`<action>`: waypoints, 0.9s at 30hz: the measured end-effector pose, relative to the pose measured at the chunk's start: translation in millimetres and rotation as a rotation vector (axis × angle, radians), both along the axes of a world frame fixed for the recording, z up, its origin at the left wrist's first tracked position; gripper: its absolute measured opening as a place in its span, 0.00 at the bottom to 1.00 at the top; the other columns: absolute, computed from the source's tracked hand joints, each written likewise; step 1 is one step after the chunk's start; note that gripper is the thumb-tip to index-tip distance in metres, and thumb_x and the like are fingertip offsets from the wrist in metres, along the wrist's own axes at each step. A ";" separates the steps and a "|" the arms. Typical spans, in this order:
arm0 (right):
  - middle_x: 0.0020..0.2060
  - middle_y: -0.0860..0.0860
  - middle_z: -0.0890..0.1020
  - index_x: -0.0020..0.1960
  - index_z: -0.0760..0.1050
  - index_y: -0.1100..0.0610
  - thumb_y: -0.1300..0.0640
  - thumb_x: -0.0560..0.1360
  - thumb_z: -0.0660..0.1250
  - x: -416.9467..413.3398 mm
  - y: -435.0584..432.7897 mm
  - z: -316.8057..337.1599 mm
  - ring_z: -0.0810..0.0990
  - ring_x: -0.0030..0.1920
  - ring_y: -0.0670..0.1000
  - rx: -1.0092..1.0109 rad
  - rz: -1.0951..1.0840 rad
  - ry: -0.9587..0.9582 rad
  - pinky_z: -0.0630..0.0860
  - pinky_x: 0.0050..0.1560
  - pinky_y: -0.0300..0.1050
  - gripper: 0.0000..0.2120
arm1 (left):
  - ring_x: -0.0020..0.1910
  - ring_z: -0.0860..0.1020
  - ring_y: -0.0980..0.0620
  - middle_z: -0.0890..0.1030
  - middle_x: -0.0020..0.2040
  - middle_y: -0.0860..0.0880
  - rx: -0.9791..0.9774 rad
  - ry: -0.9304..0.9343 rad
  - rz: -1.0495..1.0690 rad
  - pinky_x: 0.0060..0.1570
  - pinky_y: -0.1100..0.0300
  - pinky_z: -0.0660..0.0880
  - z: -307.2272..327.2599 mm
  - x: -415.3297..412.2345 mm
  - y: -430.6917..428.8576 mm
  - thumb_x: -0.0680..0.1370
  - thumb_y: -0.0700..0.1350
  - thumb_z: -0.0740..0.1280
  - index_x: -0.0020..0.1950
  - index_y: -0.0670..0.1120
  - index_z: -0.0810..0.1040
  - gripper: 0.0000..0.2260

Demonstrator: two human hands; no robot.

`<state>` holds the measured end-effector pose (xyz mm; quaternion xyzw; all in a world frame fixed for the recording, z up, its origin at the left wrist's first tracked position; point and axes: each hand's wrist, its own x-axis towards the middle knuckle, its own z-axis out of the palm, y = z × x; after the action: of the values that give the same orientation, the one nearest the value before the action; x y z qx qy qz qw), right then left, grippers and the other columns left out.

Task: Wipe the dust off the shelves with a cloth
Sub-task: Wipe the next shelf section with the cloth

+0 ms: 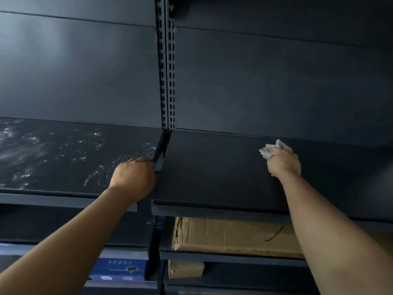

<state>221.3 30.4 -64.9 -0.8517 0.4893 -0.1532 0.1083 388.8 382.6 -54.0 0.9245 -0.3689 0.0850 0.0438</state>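
Progress: the dark metal shelf board under the right hand (pixel 284 161) reads as an even matte grey, no visible streaks, so this right shelf (pixel 212 177) looks mostly wiped, at least near the hand. The left shelf (pixel 63 158), beyond and beside the left hand (pixel 134 177), carries pale smears and speckles (dust or drying wipe marks; cannot tell which), so it likely needs attention. Lower shelves below both forearms show little surface; their condition cannot be judged.

Right hand: fingers curled tightly round a bunched pale cloth (pixel 269 150), which pokes out past the knuckles toward the back panel (pixel 276 81). Cloth and hand sit on the right shelf, close to its rear edge. Grip closed on the cloth, pressing down by the look of it.

Left hand: knuckles up, fingers folded over the inner side edge of the left shelf, just beside the slotted upright (pixel 168 81) where the two boards meet. It holds nothing loose; it appears to brace against the shelf edge. Fingertips are hidden, so the exact closure cannot be told.

Below the right forearm: a cardboard box (pixel 234 235) on the next shelf down. Below the left forearm: blue packaging (pixel 119 271), lower again.
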 end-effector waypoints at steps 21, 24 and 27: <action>0.77 0.50 0.58 0.72 0.67 0.48 0.56 0.79 0.54 177.4 182.6 4.2 0.66 0.70 0.58 -0.009 0.602 0.068 0.69 0.63 0.48 0.21 | 0.62 0.73 0.51 0.75 0.62 0.53 -0.011 0.101 -0.107 0.65 0.53 0.62 -0.7 33.1 77.7 0.80 0.47 0.53 0.60 0.49 0.73 0.13; 0.76 0.50 0.59 0.71 0.68 0.49 0.56 0.79 0.54 165.8 210.6 3.8 0.66 0.70 0.58 -0.014 0.587 0.041 0.70 0.61 0.47 0.21 | 0.61 0.73 0.51 0.75 0.60 0.53 -0.008 0.114 -0.150 0.65 0.53 0.62 2.4 40.2 92.4 0.80 0.47 0.54 0.59 0.48 0.73 0.13; 0.75 0.52 0.62 0.70 0.70 0.50 0.57 0.79 0.56 144.6 242.0 -0.1 0.67 0.68 0.58 -0.038 0.533 -0.025 0.71 0.60 0.47 0.20 | 0.62 0.73 0.51 0.75 0.61 0.53 0.015 0.129 -0.179 0.66 0.54 0.63 2.0 47.2 109.7 0.80 0.48 0.53 0.60 0.48 0.73 0.13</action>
<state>365.9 272.3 -65.0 -0.9504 0.2436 -0.1387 0.1349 436.0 492.2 -52.0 0.8918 -0.4470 0.0183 0.0680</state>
